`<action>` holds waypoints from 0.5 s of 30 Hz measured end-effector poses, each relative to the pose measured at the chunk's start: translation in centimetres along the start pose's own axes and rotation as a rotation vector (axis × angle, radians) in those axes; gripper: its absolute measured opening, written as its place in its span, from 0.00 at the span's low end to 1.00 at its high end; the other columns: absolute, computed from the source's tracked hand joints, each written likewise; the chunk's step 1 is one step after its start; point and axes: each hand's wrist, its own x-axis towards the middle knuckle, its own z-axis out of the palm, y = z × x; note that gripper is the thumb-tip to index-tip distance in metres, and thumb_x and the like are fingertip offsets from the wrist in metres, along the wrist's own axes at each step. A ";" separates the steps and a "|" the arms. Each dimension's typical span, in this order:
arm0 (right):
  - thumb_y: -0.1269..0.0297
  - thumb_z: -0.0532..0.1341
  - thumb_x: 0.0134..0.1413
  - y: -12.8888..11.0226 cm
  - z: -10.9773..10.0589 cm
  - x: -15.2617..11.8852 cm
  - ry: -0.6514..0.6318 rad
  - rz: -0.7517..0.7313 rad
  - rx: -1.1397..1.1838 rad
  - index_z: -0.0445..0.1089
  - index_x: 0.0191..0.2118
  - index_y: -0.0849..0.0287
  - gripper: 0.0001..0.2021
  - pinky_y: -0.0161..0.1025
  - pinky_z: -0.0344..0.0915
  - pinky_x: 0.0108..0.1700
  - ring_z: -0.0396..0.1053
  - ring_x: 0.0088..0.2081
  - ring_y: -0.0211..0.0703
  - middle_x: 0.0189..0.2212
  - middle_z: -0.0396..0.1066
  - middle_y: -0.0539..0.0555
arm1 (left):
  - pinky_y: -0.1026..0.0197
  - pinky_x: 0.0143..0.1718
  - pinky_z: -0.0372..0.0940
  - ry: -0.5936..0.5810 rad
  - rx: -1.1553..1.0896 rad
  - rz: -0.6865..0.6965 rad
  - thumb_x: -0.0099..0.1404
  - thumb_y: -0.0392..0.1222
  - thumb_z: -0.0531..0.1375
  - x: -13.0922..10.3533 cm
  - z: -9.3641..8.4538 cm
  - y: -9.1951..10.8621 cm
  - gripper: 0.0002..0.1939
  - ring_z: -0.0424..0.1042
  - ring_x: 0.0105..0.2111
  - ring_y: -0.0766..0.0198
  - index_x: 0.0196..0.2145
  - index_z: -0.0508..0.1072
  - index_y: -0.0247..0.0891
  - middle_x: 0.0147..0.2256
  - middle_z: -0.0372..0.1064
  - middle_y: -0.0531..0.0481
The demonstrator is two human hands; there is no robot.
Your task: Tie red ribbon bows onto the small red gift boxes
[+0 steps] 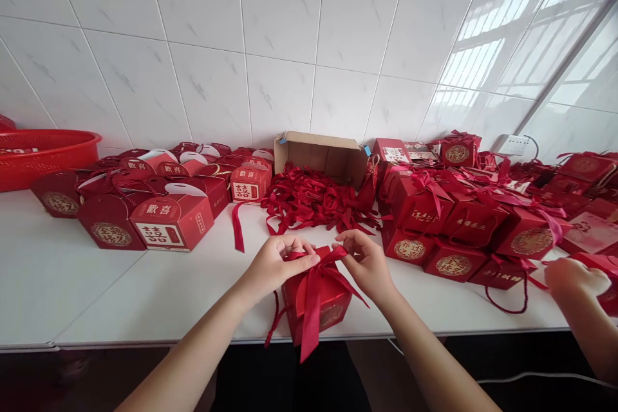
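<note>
A red gift box [338, 299] stands near the table's front edge, between my hands. On its top is a bow of red ribbon [313, 309], with its tails hanging over the front. My left hand [284, 264] pinches the bow's left loop between thumb and fingers. The right loop is held in the closed fingers of my right hand [364, 264]. A twisted red cord [275, 325] hangs at the box's left side. Behind the box lies a heap of loose red ribbons [318, 199], spilling from an open cardboard box [316, 151].
Red boxes with handles [171, 222] stand at the left, beside a red plastic basket [48, 167]. Stacked boxes with bows [422, 206] fill the right side. Another person's hand [574, 277] is at the far right. A power strip [514, 145] lies by the wall.
</note>
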 end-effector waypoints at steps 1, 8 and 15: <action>0.64 0.59 0.51 -0.1 -0.1 0.1 -0.046 0.048 0.049 0.67 0.36 0.58 0.06 0.32 0.57 0.25 0.59 0.26 0.36 0.22 0.61 0.48 | 0.60 0.41 0.62 -0.009 -0.022 -0.006 0.56 0.47 0.64 0.0 -0.1 0.0 0.20 0.71 0.40 0.60 0.20 0.56 0.39 0.34 0.72 0.50; 0.60 0.63 0.51 0.2 -2.5 0.1 -0.344 0.162 0.199 0.67 0.47 0.55 0.17 0.41 0.64 0.44 0.65 0.44 0.43 0.41 0.68 0.55 | 0.60 0.42 0.61 -0.028 -0.175 -0.113 0.57 0.50 0.63 0.3 -0.6 -0.2 0.18 0.70 0.40 0.58 0.18 0.66 0.36 0.35 0.74 0.49; 0.55 0.62 0.53 -2.9 -3.6 1.9 -0.400 -0.007 0.023 0.70 0.48 0.49 0.16 0.50 0.53 0.59 0.54 0.60 0.51 0.58 0.58 0.55 | 0.54 0.50 0.61 -0.167 -0.362 -0.156 0.60 0.49 0.60 0.3 -1.4 0.5 0.15 0.73 0.42 0.54 0.39 0.78 0.36 0.35 0.77 0.45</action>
